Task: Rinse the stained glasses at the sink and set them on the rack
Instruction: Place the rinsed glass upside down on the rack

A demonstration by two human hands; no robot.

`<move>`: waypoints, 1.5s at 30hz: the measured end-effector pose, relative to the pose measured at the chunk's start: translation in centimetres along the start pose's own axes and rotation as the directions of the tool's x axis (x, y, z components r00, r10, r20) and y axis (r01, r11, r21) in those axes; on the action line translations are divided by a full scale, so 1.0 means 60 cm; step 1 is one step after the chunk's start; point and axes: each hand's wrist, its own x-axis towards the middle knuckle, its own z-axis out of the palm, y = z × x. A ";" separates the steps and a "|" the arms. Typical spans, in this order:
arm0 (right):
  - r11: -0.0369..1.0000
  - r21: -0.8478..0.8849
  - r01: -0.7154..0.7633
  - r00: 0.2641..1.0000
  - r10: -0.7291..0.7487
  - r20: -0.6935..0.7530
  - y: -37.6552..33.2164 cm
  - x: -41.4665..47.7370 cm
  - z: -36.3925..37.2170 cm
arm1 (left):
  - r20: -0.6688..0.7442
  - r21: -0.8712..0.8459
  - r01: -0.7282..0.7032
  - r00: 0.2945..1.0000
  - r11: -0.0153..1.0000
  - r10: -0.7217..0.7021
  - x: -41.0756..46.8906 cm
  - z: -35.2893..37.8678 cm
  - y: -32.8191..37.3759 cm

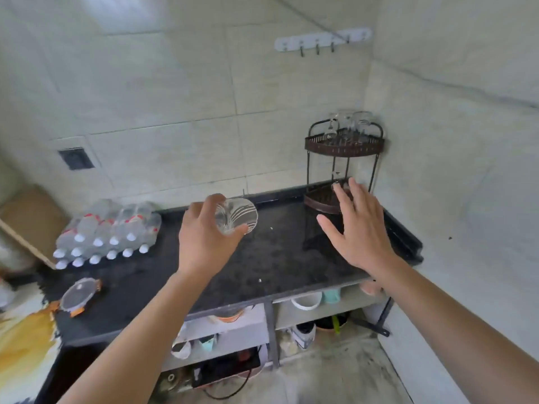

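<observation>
Tiled kitchen corner, dark surface | left hand curled round a clear glass, tipped sideways above mid-surface, probably to shed water | right hand empty, fingers spread, near the corner rack far right, likely to steady it | top tier carries glasses

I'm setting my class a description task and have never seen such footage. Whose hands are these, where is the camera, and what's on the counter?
One camera, worn on a person's head, looks down at their bare hands. The left hand grips a clear glass above the dark counter. The right hand is open, fingers spread, before the two-tier corner rack, whose top tier holds glasses. A pack of water bottles and a lidded container lie at the left.
</observation>
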 end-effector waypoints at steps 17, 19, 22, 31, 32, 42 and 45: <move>0.977 -0.118 -0.176 0.982 0.183 0.052 0.404 0.353 0.015 | 0.198 -0.185 -0.191 0.954 0.964 0.227 0.438 0.458 0.251; 0.980 -0.106 -0.170 0.981 0.179 0.081 0.433 0.397 0.043 | 0.209 -0.151 -0.184 0.954 0.971 0.213 0.474 0.496 0.256; 0.989 -0.074 -0.125 0.983 0.134 0.124 0.473 0.471 0.099 | 0.211 -0.091 -0.142 0.965 0.986 0.159 0.518 0.551 0.251; 0.987 0.108 -0.119 0.982 0.101 0.157 0.521 0.570 0.316 | 0.262 0.065 0.115 0.956 0.991 -0.128 0.539 0.699 0.153; 0.987 0.108 -0.122 0.984 0.106 0.144 0.521 0.565 0.337 | 0.288 0.087 0.151 0.943 0.985 -0.170 0.531 0.714 0.133; 0.995 0.008 -0.103 0.896 0.090 0.434 0.532 0.467 0.574 | 0.553 0.164 0.229 0.784 0.959 -0.282 0.525 0.941 -0.024; 0.995 -0.055 -0.089 0.789 0.104 0.605 0.530 0.442 0.626 | 0.582 0.150 0.173 0.781 0.973 -0.228 0.543 0.995 -0.044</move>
